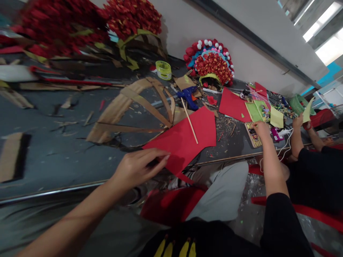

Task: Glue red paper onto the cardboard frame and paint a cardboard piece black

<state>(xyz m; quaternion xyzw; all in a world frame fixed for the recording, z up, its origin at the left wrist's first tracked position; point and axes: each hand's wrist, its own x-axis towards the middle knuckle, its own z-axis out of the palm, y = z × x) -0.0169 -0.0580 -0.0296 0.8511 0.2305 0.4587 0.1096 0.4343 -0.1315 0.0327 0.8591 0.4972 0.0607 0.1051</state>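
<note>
My left hand (143,166) reaches over the near edge of a red sheet (187,137), fingers stretched out and thumb apart from the palm; nothing shows in its grasp. A thin wooden stick (190,123) lies across that sheet. Beyond the hand, a cardboard frame (131,101) with strips fanning from one point rests partly by the sheet. To the right, my right hand (261,130) has its fingers bent together at the edge of a phone in a patterned yellow case (254,140), which lies near the table edge. Its fingertips are partly hidden.
A blue glue gun (189,97) and a tape roll (163,70) lie beyond the frame. Red flowery headpieces (134,19) and a pom-pom fan (214,62) stand by the wall. At right, a co-worker's hand (297,123) is near a pale green paper and a green basket (298,103).
</note>
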